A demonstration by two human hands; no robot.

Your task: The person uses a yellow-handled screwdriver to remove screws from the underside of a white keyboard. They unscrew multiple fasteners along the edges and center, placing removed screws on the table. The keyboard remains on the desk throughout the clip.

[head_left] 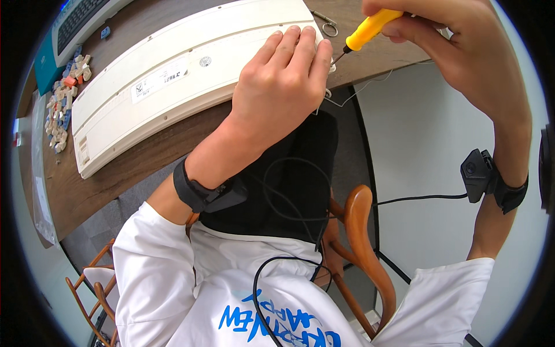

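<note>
The keyboard [144, 53] is cream, its label [160, 80] white with black marks. The screwdriver [370, 30] pairs a bright yellow handle with a black collar. Brown wood grain streaks the table [98, 191]; near its left edge, the keycaps [59, 113] mix cream, blue and orange-red beside a teal box [47, 68]. The shirt [156, 263] is white with blue lettering, the wristbands [189, 188] black, the chair [359, 214] orange-brown.

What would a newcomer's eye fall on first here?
Likely the bright yellow screwdriver in the right hand, upper right, its tip at the right end of the white keyboard. Next, the left hand lying on that upturned keyboard; then loose keycaps heaped at far left.
</note>
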